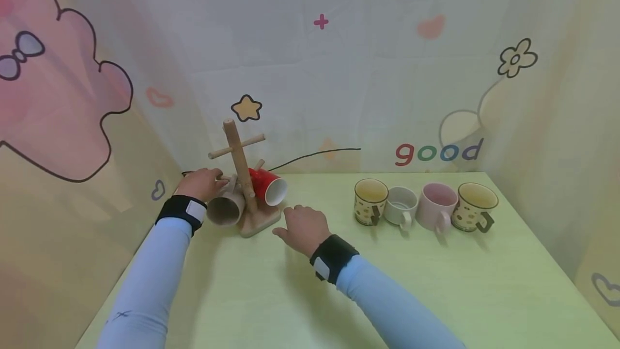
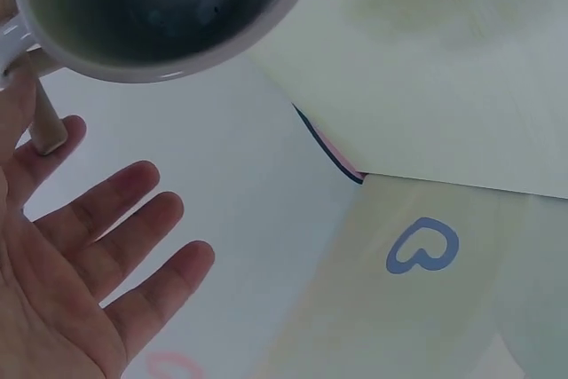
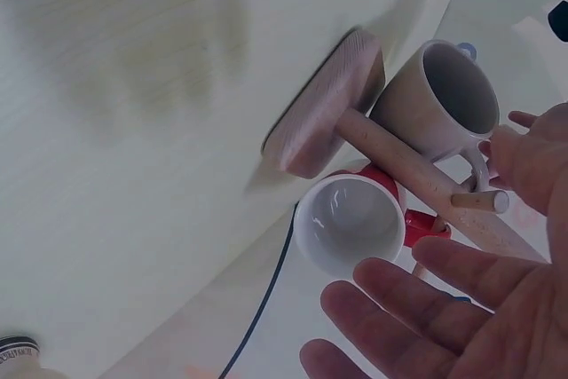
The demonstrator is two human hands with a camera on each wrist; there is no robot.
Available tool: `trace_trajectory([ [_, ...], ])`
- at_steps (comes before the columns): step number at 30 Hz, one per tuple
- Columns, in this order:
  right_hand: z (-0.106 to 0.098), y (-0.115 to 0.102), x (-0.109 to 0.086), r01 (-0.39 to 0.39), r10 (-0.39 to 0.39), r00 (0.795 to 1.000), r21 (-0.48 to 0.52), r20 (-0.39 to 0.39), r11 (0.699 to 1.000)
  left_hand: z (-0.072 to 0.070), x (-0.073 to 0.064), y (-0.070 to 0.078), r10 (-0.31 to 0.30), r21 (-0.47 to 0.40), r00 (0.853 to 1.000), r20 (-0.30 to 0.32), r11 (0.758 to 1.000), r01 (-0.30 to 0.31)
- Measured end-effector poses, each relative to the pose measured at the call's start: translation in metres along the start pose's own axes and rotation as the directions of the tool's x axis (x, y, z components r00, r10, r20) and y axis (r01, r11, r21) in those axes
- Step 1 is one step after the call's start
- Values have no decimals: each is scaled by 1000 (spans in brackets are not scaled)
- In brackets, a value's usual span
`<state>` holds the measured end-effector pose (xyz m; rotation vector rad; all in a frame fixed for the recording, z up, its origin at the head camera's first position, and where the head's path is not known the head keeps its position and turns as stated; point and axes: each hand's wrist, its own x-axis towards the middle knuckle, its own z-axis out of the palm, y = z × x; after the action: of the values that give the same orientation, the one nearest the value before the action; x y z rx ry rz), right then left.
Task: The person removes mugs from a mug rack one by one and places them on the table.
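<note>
A wooden mug stand point(image 1: 237, 155) with pegs stands at the left, tilted in the head view. A greyish-white mug point(image 1: 225, 206) hangs by its handle on a low left peg, its mouth toward me. My left hand point(image 1: 199, 183) is at that peg's end, fingers spread and straight in the left wrist view, the index finger at the peg tip point(image 2: 49, 135). Whether the thumb touches the handle, I cannot tell. On the stand's right side hangs a red mug point(image 1: 265, 185) with a white inside. My right hand point(image 1: 306, 228) hovers right of the stand's base, holding nothing.
Along the right side of the table point(image 1: 387, 290) stand a spotted yellow mug point(image 1: 370, 203), a small white mug point(image 1: 401, 206), a pink mug point(image 1: 436, 209) and another spotted yellow mug point(image 1: 474, 209). A printed cloth point(image 1: 310, 69) hangs behind the table.
</note>
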<state>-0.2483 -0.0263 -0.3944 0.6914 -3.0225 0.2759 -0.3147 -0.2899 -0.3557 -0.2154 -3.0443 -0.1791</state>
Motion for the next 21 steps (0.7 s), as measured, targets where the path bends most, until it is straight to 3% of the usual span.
trace_trajectory([
  [12,0,6,0,-12,12,1000,11,17,1000,9,10,-6,70,42,989,-132,997,-65],
  [21,7,14,-5,-16,16,1000,15,-1,1000,15,9,-7,48,38,988,-145,998,-43],
])
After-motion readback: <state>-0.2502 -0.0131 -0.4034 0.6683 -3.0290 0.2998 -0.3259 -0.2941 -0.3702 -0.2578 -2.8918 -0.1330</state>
